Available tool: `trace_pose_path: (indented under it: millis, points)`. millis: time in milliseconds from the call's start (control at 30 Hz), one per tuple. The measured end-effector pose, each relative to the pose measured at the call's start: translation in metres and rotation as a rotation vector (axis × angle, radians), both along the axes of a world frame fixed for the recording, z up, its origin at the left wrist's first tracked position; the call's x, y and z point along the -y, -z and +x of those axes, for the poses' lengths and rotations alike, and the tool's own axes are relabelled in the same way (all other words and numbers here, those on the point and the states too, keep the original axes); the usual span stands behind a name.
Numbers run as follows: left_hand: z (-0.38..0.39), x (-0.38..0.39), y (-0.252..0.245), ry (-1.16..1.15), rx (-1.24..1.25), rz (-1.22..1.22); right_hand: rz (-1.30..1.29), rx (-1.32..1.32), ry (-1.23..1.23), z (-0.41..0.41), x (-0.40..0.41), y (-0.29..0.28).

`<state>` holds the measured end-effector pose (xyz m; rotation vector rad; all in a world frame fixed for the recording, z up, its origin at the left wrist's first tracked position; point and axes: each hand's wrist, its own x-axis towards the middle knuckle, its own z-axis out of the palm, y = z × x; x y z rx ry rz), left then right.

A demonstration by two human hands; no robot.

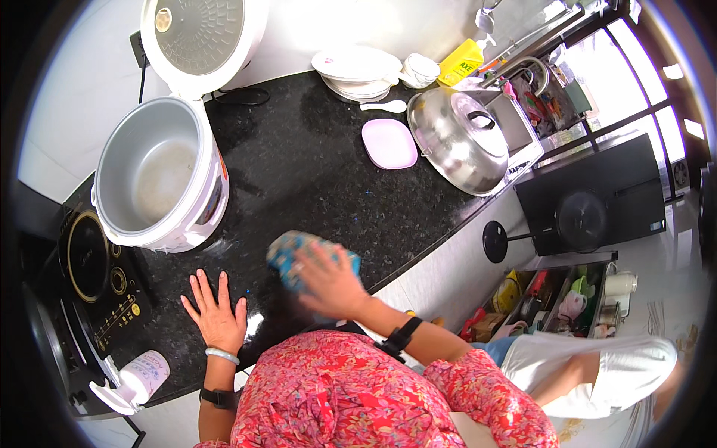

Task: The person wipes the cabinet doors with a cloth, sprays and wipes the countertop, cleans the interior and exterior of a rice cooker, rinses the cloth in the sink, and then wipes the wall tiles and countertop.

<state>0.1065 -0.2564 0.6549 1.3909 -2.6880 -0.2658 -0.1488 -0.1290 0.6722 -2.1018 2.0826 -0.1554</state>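
My right hand [333,288] presses a blue patterned cloth [287,256] against the black speckled stone countertop [313,196]; the hand and the cloth look slightly blurred. Flat on the counter near its front edge rests my left hand [217,319], fingers spread, holding nothing. Beyond it stands a white rice cooker [210,196], its lid [210,39] raised and its grey inner pot [162,173] bare inside. Whitish smears show on the stone beside the cooker's base. Small blue specks lie about the countertop.
Left: an induction cooktop [89,255] and a white spray bottle [145,372]. Back: stacked white dishes [358,70], a white spoon [386,106], a pink plate [390,144] and a yellow pump bottle [462,61]. Right: a steel wok lid [456,140] by the sink [512,126]. A person [588,375] is behind.
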Motion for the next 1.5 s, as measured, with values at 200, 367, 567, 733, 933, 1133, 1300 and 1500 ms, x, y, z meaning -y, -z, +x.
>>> trace_pose_path:
  millis: [200,367,567,733,933,1133,1300,1500]
  points:
    - [0.004,0.001,-0.003,-0.027,-0.01,0.008,0.026,-0.11,0.187,-0.088,0.004,-0.01]
    - [0.003,0.002,-0.008,-0.04,-0.034,0.021,-0.149,-0.241,0.458,-0.211,-0.052,0.015]
    - [0.007,-0.024,-0.01,-0.142,-0.119,0.066,-0.08,-0.217,0.227,-0.159,-0.029,0.016]
    - [0.01,-0.065,-0.015,-0.247,-0.151,0.104,-0.02,-0.134,-0.116,-0.09,0.032,0.001]
    - [0.002,-0.11,0.004,-0.433,-0.276,-0.095,0.015,-0.039,-0.469,-0.017,0.1,0.003]
    - [-0.003,-0.114,0.009,-0.515,-0.36,-0.213,0.003,-0.032,-0.739,0.033,0.128,0.003]
    - [-0.008,-0.1,-0.004,-0.744,-0.907,-0.331,-0.035,-0.027,-0.766,0.058,0.136,0.007]
    - [0.078,-0.061,-0.019,-1.366,-1.11,-0.752,-0.069,-0.039,-0.781,0.076,0.139,0.007]
